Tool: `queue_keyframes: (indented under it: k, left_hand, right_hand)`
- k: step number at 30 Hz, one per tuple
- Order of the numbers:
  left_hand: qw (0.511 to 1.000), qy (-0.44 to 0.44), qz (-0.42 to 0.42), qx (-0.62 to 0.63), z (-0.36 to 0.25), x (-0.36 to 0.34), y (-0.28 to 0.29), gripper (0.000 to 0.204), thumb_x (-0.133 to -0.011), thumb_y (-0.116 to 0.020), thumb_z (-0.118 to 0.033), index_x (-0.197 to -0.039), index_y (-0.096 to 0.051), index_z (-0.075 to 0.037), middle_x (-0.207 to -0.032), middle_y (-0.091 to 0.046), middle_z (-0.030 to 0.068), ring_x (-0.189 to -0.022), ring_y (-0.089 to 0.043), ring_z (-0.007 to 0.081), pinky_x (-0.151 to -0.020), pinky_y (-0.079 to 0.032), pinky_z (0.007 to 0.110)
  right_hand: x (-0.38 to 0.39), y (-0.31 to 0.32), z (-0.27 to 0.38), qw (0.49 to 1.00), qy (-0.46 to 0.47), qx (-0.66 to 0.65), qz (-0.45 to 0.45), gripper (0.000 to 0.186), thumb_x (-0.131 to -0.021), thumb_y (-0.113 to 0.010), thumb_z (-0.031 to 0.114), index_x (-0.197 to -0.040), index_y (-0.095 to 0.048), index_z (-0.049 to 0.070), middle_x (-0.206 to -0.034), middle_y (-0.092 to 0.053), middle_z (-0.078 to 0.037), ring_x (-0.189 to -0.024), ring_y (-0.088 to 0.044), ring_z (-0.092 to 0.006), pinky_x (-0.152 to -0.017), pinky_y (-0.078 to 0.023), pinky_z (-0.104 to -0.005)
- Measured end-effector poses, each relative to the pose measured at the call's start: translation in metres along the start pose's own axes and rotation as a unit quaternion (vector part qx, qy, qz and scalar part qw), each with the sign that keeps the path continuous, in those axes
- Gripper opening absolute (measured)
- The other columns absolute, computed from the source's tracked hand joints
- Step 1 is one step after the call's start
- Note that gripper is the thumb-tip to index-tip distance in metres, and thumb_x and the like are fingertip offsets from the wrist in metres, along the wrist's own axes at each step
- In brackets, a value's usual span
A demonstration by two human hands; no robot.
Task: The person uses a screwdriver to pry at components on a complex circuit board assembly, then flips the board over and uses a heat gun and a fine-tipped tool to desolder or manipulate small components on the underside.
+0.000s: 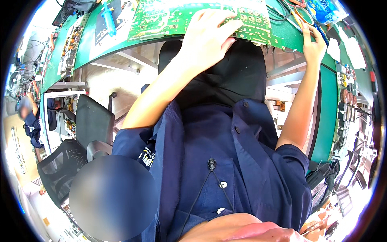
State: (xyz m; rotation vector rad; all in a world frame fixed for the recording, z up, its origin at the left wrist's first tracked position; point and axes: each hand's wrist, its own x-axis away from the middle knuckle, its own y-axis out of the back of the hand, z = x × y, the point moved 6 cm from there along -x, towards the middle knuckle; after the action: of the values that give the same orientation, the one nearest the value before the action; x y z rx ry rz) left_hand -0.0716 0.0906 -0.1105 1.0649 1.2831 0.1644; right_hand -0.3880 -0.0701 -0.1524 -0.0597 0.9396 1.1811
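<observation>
A large green circuit board (153,20) lies along the near edge of the green bench. My left hand (205,38) rests over its right half, fingers apart and bent onto the board, thumb by the front edge. Off to the right, my right hand (313,44) has its fingers curled on a slim yellow-orange tool (297,18) among cables (278,10). A blue tool (109,20) lies on a dark sheet left of the board.
Circuit assemblies line the bench at left (70,48) and right (346,105). A blue bag (324,10) sits at back right. A black chair seat (211,84) is under the bench, another chair (92,121) at left. A co-worker (32,121) is at far left.
</observation>
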Motion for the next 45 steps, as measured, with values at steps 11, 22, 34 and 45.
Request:
queue_keyframes:
  k: [11,22,34,45]
  left_hand:
    - [0.998,0.005,-0.064,-0.026,-0.002,-0.002,-0.015,0.038,-0.071,-0.075,-0.009,-0.108,-0.068,-0.013,-0.110,-0.068,0.0032,-0.104,-0.064,0.0257,-0.093,-0.047,0.039]
    - [0.997,0.021,-0.072,0.006,-0.003,0.004,-0.007,0.033,-0.074,-0.077,-0.014,-0.106,-0.067,-0.011,-0.112,-0.067,0.0044,-0.107,-0.063,0.0271,-0.096,-0.044,0.041]
    - [0.994,0.067,-0.081,0.025,0.009,0.019,0.007,0.030,-0.071,-0.081,-0.009,-0.101,-0.074,-0.011,-0.109,-0.070,0.0036,-0.101,-0.065,0.0275,-0.091,-0.050,0.039]
    - [0.989,0.058,-0.134,0.038,0.006,0.020,0.008,0.027,-0.068,-0.083,-0.007,-0.093,-0.074,-0.006,-0.100,-0.072,0.0055,-0.093,-0.067,0.0275,-0.083,-0.054,0.039]
  right_hand:
    - [0.001,0.007,-0.002,1.000,-0.024,0.007,-0.005,0.039,-0.088,-0.076,0.045,-0.099,-0.078,0.008,-0.096,-0.076,-0.007,-0.093,-0.066,-0.0161,-0.091,-0.050,-0.0317]
    - [0.000,0.005,0.006,0.997,-0.006,0.078,0.020,0.034,-0.085,-0.078,0.042,-0.104,-0.078,0.014,-0.103,-0.075,-0.010,-0.096,-0.068,-0.0198,-0.090,-0.050,-0.0323]
    - [0.002,-0.009,0.019,0.984,0.078,0.135,0.083,0.019,-0.085,-0.074,0.020,-0.100,-0.073,0.009,-0.122,-0.069,-0.005,-0.109,-0.062,-0.0246,-0.096,-0.048,-0.0356]
    - [0.000,-0.009,0.019,0.979,0.023,0.192,0.057,0.018,-0.082,-0.076,0.022,-0.093,-0.069,0.008,-0.116,-0.069,-0.006,-0.101,-0.062,-0.0259,-0.091,-0.049,-0.0384]
